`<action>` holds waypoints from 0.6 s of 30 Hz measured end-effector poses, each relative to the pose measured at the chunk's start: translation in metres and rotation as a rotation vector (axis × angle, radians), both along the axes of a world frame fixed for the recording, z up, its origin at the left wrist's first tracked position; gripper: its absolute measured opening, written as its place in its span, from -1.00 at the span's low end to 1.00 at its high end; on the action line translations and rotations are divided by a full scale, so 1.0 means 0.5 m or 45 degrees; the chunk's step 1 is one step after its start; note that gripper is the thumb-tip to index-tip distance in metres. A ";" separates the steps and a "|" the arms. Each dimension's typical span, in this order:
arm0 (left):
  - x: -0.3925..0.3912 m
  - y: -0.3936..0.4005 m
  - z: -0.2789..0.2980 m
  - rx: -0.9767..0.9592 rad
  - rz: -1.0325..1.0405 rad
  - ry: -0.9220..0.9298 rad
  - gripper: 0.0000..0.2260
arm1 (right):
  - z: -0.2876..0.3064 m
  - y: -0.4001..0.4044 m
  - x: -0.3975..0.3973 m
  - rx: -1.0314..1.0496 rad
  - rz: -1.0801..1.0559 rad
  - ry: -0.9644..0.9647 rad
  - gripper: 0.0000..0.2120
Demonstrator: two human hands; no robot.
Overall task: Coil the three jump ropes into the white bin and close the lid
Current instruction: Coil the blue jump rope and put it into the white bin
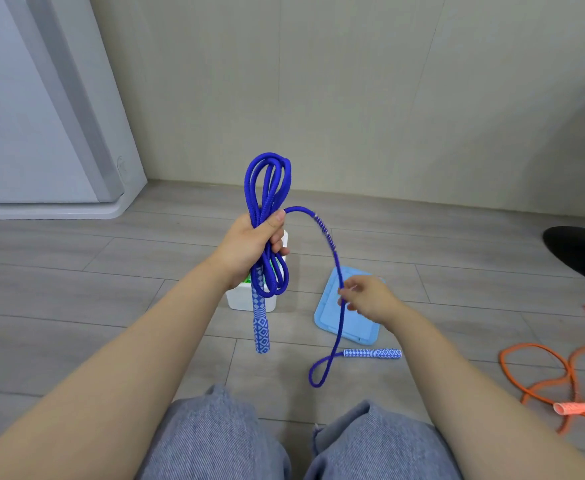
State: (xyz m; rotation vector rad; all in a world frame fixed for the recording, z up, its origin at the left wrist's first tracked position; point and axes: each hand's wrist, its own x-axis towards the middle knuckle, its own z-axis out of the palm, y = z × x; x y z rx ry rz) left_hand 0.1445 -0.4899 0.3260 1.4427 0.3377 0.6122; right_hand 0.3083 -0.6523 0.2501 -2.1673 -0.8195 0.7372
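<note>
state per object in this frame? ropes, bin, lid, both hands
blue jump rope: mostly coiled, tail loose, one handle on floor
orange jump rope: uncoiled on floor
white bin: open, something green inside
blue lid: off, flat on floor beside bin
left hand: shut on the coil
right hand: pinching the loose tail
</note>
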 end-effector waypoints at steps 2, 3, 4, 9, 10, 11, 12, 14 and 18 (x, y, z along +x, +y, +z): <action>0.001 0.004 -0.009 -0.009 0.043 0.041 -0.74 | 0.029 0.009 0.001 0.250 -0.213 0.016 -0.87; 0.001 0.007 -0.013 -0.005 0.058 0.071 -0.75 | 0.049 0.012 -0.001 0.371 -0.288 0.049 -0.86; 0.001 0.010 -0.018 0.004 0.065 0.103 -0.77 | 0.069 0.014 -0.006 0.470 -0.327 0.097 -0.87; 0.004 0.008 -0.028 0.083 0.073 0.228 -0.76 | 0.147 0.025 -0.055 0.637 -0.141 0.250 -0.84; 0.005 0.005 -0.028 0.083 0.086 0.240 -0.77 | 0.153 0.030 -0.064 0.625 -0.085 0.251 -0.85; 0.005 0.003 -0.028 0.080 0.102 0.254 -0.77 | 0.156 0.034 -0.073 0.610 -0.034 0.247 -0.85; 0.006 0.001 -0.028 0.076 0.116 0.265 -0.76 | 0.156 0.039 -0.080 0.592 0.012 0.242 -0.85; 0.007 0.000 -0.029 0.051 0.128 0.263 -0.73 | 0.153 0.046 -0.092 0.530 0.105 0.214 -0.84; 0.008 -0.004 -0.028 -0.024 0.072 0.227 -0.72 | 0.143 0.058 -0.106 0.390 0.258 -0.026 -0.89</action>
